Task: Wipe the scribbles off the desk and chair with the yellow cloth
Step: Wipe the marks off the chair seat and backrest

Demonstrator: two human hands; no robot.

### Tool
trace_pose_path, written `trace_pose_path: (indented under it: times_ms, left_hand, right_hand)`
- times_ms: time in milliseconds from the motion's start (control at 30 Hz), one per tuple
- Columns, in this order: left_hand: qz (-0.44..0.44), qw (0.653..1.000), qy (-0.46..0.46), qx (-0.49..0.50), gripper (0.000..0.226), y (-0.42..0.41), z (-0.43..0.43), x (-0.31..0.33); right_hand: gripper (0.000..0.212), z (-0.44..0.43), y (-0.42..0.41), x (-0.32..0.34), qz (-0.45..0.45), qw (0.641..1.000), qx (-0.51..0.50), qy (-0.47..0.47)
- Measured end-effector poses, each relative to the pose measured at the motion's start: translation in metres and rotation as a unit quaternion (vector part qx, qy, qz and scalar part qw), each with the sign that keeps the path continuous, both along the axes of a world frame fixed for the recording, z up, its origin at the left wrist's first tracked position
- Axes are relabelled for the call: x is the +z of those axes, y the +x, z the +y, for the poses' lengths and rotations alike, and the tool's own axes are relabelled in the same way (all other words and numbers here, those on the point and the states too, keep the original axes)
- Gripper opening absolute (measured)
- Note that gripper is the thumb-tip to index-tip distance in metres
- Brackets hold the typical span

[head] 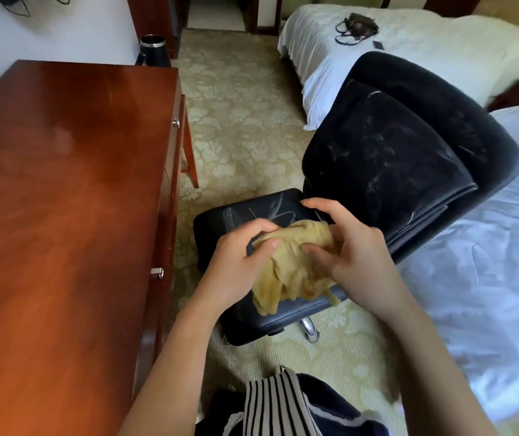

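Yellow cloth (293,272): one, bunched between both hands over the chair's seat; its lower folds hang toward the seat's near edge. Whether it touches the seat cannot be told.
Left hand (236,259): fingers curled round the cloth's left end, thumb pressed on top of it.
Right hand (355,247): grips the cloth's right end, thumb tucked into the folds, forefinger arched above.
Chair (393,158): one, dark and padded, between the desk and the bed, its seat toward the person.
Scribbles on seat (275,210): a cluster of pale looping lines just beyond the cloth; no letters can be made out.
Marks on backrest (377,146): pale streaks and scratches spread across it, nothing readable.
Desk (63,184): one, glossy reddish wood, on the left.
Drawer knobs: two, metal, one far (175,122) and one near (157,272).
Bed (472,247): white sheet, right of the chair.
Bag (357,26): one, dark, with straps, on white bedding behind the chair.
Flat dark item (378,44): one, just beside the bag; too small to identify.
Dark container (153,48): one, silver-rimmed, beyond the desk.
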State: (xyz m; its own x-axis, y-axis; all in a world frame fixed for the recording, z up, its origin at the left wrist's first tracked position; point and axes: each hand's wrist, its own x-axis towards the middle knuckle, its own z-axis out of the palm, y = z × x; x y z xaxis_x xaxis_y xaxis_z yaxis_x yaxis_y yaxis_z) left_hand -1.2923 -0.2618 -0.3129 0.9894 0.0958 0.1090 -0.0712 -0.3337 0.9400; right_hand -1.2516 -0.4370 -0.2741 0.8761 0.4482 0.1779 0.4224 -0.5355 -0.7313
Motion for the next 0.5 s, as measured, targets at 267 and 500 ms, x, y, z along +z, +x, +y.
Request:
trace_pose_path:
  times_ms: [267, 500]
  left_hand:
    - [0.096, 0.985, -0.127, -0.062, 0.015, -0.006, 0.009, 0.002]
    - [0.179, 0.983, -0.029, -0.031, 0.009, -0.010, 0.025, -0.048]
  right_hand:
    - [0.079, -0.014, 0.011, -0.032, 0.225, 0.966, 0.084, 0.096]
    - [0.025, 0.012, -0.011, -0.097, 0.433, 0.877, -0.021, 0.208]
